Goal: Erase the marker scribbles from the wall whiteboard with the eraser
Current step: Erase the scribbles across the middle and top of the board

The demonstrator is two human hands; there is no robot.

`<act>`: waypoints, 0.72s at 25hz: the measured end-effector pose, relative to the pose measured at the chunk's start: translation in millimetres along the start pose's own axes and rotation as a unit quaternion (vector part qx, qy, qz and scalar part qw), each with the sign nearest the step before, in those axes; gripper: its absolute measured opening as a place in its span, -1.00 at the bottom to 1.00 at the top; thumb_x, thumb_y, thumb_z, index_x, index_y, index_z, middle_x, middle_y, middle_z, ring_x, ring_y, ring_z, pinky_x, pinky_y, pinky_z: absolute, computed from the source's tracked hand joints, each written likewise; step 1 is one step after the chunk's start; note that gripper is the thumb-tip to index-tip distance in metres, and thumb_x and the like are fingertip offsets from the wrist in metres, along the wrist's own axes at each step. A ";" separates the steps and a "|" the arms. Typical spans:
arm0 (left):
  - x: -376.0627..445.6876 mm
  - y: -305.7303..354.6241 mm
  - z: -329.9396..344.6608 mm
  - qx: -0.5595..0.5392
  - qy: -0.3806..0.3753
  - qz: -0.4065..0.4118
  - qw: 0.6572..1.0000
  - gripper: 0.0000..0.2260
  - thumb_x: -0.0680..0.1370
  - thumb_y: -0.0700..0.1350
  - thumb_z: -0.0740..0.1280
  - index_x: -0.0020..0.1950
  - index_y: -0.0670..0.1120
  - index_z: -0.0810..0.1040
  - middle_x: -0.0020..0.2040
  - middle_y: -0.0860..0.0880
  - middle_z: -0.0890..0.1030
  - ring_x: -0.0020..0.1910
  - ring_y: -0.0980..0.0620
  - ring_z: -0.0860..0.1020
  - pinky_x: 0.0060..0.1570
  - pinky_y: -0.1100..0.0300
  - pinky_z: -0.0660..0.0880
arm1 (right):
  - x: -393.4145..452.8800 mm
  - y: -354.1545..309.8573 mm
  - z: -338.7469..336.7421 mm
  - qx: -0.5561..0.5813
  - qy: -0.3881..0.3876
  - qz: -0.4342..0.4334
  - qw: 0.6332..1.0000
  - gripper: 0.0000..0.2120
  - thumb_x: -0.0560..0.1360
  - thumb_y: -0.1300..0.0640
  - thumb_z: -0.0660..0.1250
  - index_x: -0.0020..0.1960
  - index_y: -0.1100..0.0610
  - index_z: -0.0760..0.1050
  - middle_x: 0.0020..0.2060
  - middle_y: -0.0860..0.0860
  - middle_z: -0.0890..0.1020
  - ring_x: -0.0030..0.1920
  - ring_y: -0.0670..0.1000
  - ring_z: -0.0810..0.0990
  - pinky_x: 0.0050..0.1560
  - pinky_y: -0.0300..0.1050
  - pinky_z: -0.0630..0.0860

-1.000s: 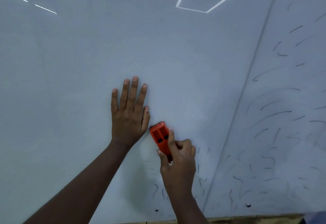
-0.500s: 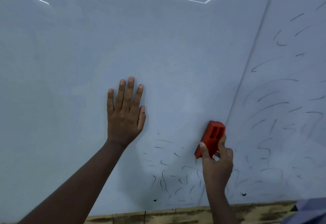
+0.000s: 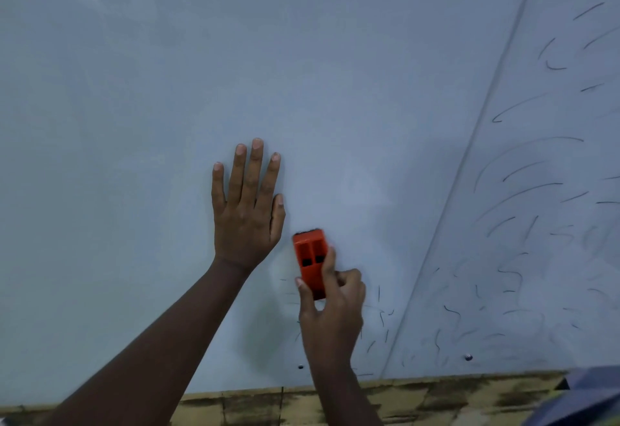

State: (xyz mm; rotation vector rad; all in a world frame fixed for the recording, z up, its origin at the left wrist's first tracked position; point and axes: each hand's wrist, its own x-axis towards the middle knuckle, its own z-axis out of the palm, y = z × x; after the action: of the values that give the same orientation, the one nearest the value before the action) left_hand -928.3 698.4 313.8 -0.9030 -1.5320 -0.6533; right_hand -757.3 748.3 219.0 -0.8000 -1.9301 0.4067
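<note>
The wall whiteboard fills the view, split by a slanted seam into a left and a right panel. My right hand grips an orange eraser and holds it against the left panel, low and just right of my left hand. My left hand lies flat on the board with straight fingers. Short black marker scribbles sit below and right of the eraser. Many more scribbles cover the right panel.
A yellowish stained strip of wall runs under the board's bottom edge. Two small screw heads sit low on the board. A dark blue object shows at the bottom right corner. Ceiling lights reflect near the board's top.
My right hand swept the eraser right toward the seam, then back left beside my left hand. Fewer scribbles show on the lower left panel now. My left hand stayed flat.
</note>
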 end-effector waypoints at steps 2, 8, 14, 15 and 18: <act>-1.0 0.3 0.0 0.002 -0.001 0.000 1.000 -0.42 0.74 -0.04 0.13 0.75 -0.10 0.07 0.76 -0.14 -0.01 0.74 -0.18 0.01 0.67 -0.26 -0.02 | -13.3 7.2 8.9 -0.057 -0.030 -0.070 0.995 -0.27 0.48 -0.13 0.50 0.57 -0.13 0.28 0.00 -0.01 0.44 -0.05 -0.02 0.43 -0.26 -0.14 0.57; -11.0 -3.2 -1.8 -0.004 -0.010 0.015 1.000 -0.41 0.74 -0.05 0.17 0.75 -0.11 0.08 0.75 -0.15 -0.01 0.74 -0.19 0.01 0.67 -0.26 -0.02 | -16.7 29.3 6.5 -0.083 -0.042 -0.083 0.992 -0.26 0.47 -0.22 0.47 0.57 -0.22 0.25 0.00 -0.06 0.43 -0.05 -0.06 0.44 -0.27 -0.18 0.55; -45.1 -8.2 -0.6 0.004 -0.021 0.028 0.999 -0.41 0.74 -0.03 0.18 0.75 -0.11 0.11 0.76 -0.15 0.00 0.73 -0.19 0.03 0.68 -0.24 -0.02 | -1.7 103.1 -22.0 0.194 0.103 0.269 0.938 -0.21 0.49 -0.08 0.52 0.58 -0.25 0.18 0.07 -0.02 0.51 0.07 0.05 0.65 0.01 -0.25 0.54; -47.3 -7.6 0.1 0.008 -0.020 0.027 0.999 -0.41 0.74 -0.03 0.18 0.75 -0.11 0.11 0.76 -0.15 0.00 0.74 -0.18 0.02 0.68 -0.24 -0.03 | -2.5 115.2 -21.6 0.227 0.110 0.314 0.915 -0.22 0.50 -0.06 0.52 0.60 -0.19 0.21 0.13 0.03 0.56 0.10 0.06 0.65 0.08 -0.13 0.57; -50.4 -5.7 1.9 0.011 -0.017 0.027 0.999 -0.40 0.73 -0.02 0.18 0.75 -0.11 0.10 0.76 -0.15 -0.01 0.74 -0.18 0.02 0.68 -0.23 -0.05 | -6.7 135.2 -17.4 0.286 0.105 0.390 0.869 -0.21 0.51 -0.02 0.53 0.63 -0.07 0.23 0.23 0.11 0.60 0.20 0.08 0.61 0.26 0.22 0.59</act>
State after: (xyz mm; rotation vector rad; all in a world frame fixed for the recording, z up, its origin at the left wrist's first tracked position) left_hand -933.1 687.7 264.4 -0.9405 -1.5366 -0.5841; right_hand -691.3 841.2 143.9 -1.1297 -1.1007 1.2546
